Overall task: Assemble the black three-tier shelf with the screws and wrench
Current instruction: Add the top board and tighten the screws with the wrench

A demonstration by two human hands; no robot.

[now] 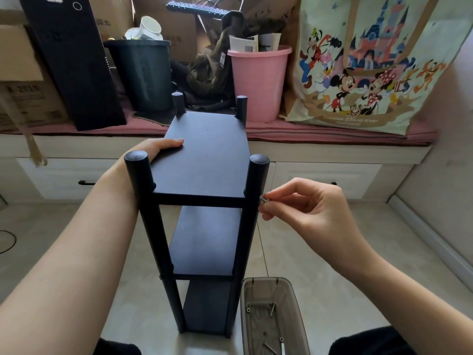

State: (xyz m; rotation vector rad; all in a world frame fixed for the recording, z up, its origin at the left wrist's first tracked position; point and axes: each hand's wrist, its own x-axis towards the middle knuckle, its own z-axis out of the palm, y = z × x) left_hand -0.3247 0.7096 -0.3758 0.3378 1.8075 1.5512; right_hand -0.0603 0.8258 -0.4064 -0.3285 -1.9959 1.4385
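The black three-tier shelf (204,160) stands upright on the floor in front of me, its top board and two lower boards fixed between four round posts. My left hand (160,148) rests flat on the left edge of the top board, fingers straight. My right hand (304,204) pinches a small silver screw (263,199) between thumb and fingertips against the outer side of the near right post (252,201), level with the top board. A grey plastic tray (294,303) on the floor at lower right holds several loose screws (272,309).
Behind the shelf a low bench with a pink mat (332,133) carries a pink bucket (258,83), a dark bin (143,73), cardboard boxes (23,73), a black panel (71,60) and a cartoon tote bag (366,60). White drawers (64,178) run beneath. Tiled floor lies either side.
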